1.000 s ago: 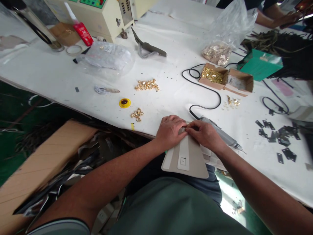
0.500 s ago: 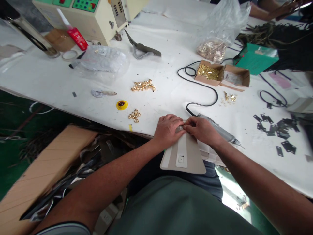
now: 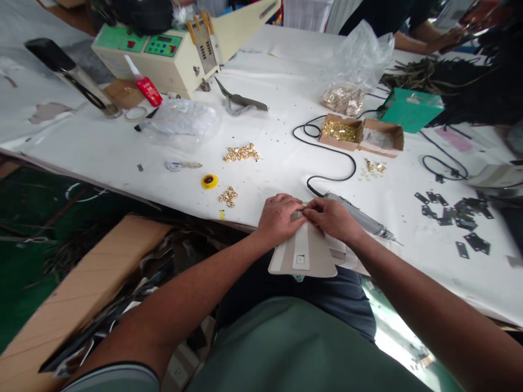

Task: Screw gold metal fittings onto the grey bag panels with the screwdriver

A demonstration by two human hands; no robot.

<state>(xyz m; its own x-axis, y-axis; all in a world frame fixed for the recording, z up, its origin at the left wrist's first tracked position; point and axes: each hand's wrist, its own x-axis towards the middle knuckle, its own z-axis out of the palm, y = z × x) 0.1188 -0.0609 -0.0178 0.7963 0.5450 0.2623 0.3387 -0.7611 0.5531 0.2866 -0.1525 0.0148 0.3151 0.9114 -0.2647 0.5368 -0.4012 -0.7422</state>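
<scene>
From afar, I am grasping the beige panel point(image 3: 315, 253) at the near edge of the white table point(image 3: 269, 169) with my left hand point(image 3: 278, 219) while my right hand point(image 3: 330, 219) is pinching the panel's far end, though the detail there is too small to tell. Steady support and light, precise pressure are likely serving best.

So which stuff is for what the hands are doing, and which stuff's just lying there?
In the job:
beige panel, held by the left hand, with the right hand pinching at its far end
perhaps the grey power tool alongside

Seemingly just lying about:
red bottle
clear bag near it
</scene>
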